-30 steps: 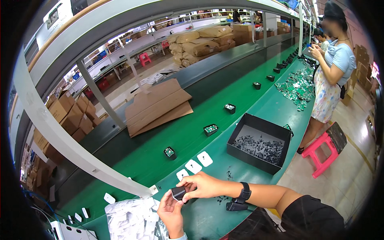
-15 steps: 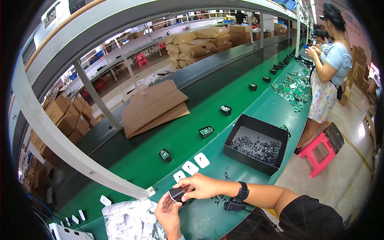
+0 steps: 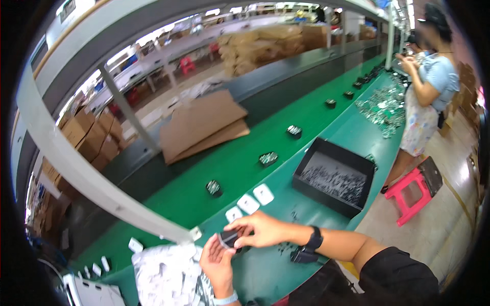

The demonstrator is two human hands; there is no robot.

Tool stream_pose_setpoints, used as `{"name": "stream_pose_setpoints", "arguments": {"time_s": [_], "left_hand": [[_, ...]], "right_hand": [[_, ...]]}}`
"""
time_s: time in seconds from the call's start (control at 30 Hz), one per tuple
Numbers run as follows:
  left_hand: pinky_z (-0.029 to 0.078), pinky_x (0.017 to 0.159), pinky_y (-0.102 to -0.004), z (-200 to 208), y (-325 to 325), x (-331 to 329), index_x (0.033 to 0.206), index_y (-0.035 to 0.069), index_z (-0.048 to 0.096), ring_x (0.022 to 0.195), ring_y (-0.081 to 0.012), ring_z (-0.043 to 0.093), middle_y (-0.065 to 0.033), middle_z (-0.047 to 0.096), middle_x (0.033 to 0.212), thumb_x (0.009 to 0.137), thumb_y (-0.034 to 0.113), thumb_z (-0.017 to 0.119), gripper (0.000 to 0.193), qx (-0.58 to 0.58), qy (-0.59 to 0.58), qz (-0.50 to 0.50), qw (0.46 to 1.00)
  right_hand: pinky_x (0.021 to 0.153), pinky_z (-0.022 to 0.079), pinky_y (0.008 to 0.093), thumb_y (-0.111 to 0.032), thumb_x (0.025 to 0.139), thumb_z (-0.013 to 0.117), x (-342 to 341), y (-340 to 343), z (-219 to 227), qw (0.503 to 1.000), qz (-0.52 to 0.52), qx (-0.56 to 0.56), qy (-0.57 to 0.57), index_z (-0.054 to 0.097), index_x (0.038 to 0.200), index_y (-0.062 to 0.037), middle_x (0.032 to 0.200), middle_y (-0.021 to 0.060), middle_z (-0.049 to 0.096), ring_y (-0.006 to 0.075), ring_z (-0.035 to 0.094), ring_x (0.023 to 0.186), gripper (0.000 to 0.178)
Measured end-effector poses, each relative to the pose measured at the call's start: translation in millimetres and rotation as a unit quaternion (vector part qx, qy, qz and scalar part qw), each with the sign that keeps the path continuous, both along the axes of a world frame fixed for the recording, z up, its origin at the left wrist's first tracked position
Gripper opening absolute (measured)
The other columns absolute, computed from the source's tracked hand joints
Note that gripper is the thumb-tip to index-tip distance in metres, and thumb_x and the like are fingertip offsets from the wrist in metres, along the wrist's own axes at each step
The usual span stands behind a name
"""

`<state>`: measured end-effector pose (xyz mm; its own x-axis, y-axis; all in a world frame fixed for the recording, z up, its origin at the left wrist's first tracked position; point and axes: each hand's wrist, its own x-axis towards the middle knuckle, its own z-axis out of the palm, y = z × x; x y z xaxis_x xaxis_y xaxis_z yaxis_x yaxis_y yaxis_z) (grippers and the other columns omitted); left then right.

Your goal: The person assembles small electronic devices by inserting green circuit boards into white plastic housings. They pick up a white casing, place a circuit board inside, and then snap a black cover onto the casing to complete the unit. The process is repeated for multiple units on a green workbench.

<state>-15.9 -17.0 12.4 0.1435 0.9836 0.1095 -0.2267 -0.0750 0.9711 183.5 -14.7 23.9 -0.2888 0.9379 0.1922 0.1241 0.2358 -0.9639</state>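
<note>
Both hands close on one small part at a green worktop: the left hand [image 3: 217, 261] cradles a black housing [image 3: 229, 238] with a pale edge from below and the near side, while the right hand [image 3: 265, 228] grips it from the other side, thumb and fingers pressed against it. The housing sits between the hands, raised above the tabletop [image 3: 270, 278]; motion blur hides its finer detail. Just beyond the right hand lie three white plates [image 3: 264, 194] in a slanting row, and to the left of the left hand spreads a heap of white pieces [image 3: 166, 278]. Farther out, beyond the right hand and to its right, stands an open black box [image 3: 326, 198] holding small black parts [image 3: 334, 183]. The step underway appears to be fitting or aligning the housing and its pale edge, though the exact contact is hidden by fingers. The next move would seem to call for a steady left-hand hold and even pressure from the right thumb, keeping the edge square.
</note>
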Motion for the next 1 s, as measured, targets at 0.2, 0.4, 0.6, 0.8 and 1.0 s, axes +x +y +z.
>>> {"name": "stream_pose_setpoints", "arguments": {"time_s": [0.2,0.4,0.6,0.8,1.0], "left_hand": [[0.057,0.093,-0.0344,-12,5,-2,0.136,-0.006,0.051,0.115,-0.0258,0.064,-0.0192,0.061,0.129,0.081,-0.01,0.074,0.06,0.003,-0.032,-0.049,0.998],[0.052,0.097,-0.0347,-6,3,-11,0.137,-0.007,0.05,0.116,-0.024,0.063,-0.0188,0.063,0.129,0.085,-0.004,0.074,0.057,-0.036,-0.116,-0.069,0.99],[0.051,0.1,-0.0359,-10,3,-6,0.135,-0.007,0.053,0.116,-0.0245,0.063,-0.0191,0.064,0.127,0.086,-0.002,0.074,0.054,-0.008,-0.093,-0.079,0.993],[0.053,0.097,-0.0354,-9,2,-8,0.132,-0.007,0.055,0.113,-0.0242,0.065,-0.0188,0.066,0.124,0.086,-0.002,0.075,0.051,-0.005,-0.095,-0.07,0.993],[0.054,0.095,-0.0335,-6,0,-7,0.131,-0.007,0.056,0.11,-0.0235,0.066,-0.0186,0.067,0.121,0.086,-0.003,0.073,0.048,0.004,-0.084,-0.066,0.994]], "right_hand": [[0.081,0.059,0.031,-0.007,0.081,0.082,6,-3,-3,0.997,-0.027,-0.023,0.066,0.065,0.123,0.0029,0.104,0.0142,0.073,0.0153,0.07,0.091,0.047],[0.086,0.058,0.0282,-0.002,0.086,0.076,7,-1,10,0.988,0.02,-0.085,0.129,0.061,0.124,0.0045,0.112,0.0131,0.07,0.016,0.069,0.099,0.042],[0.084,0.058,0.0275,-0.002,0.084,0.078,9,-2,7,0.989,0.015,-0.08,0.126,0.061,0.123,0.0049,0.11,0.0139,0.07,0.0163,0.069,0.099,0.043],[0.087,0.058,0.0292,0.002,0.083,0.078,9,-1,11,0.987,0.019,-0.094,0.126,0.061,0.125,0.002,0.111,0.0109,0.069,0.0162,0.068,0.101,0.045],[0.087,0.057,0.0282,0.002,0.084,0.077,9,-2,8,0.983,0.03,-0.102,0.146,0.06,0.125,0.0023,0.113,0.0106,0.069,0.0151,0.067,0.101,0.044]]}}
